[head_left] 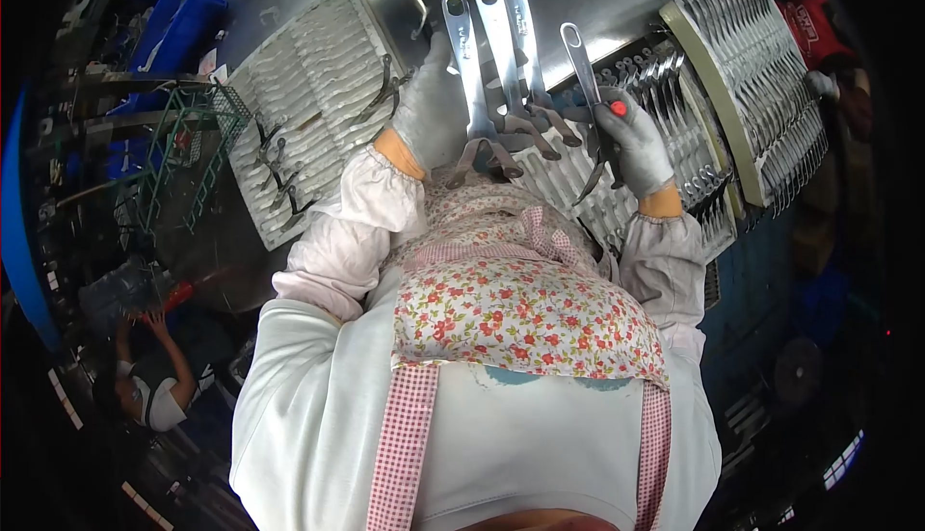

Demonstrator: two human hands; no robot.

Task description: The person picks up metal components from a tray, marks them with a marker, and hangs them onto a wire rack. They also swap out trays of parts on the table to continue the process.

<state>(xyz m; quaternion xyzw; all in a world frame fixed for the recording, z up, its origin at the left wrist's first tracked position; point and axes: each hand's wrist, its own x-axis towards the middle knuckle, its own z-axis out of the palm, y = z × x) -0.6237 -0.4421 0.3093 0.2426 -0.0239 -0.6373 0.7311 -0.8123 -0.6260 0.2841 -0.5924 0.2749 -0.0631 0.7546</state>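
Observation:
My left hand [431,102], in a grey-white glove, is closed beside a fan of three shiny combination wrenches [469,68] and appears to grip them; its fingertips are hidden behind the metal. Their ring ends point away from me, and their dark forked ends hang near my apron. A single wrench [578,59] is in my right hand [636,146], also gloved and closed, with its ring end up. Something small and red [618,107] shows at the right thumb; I cannot tell what it is. Below the hands lies a white slotted tray [554,170], partly covered.
At left, a white slotted tray [308,97] carries a few dark wrenches. Racks of wrenches [752,78] stand at right. A green wire basket [178,155] and blue bin [178,25] are farther left. One person [159,386] is at lower left, another [819,35] at far right.

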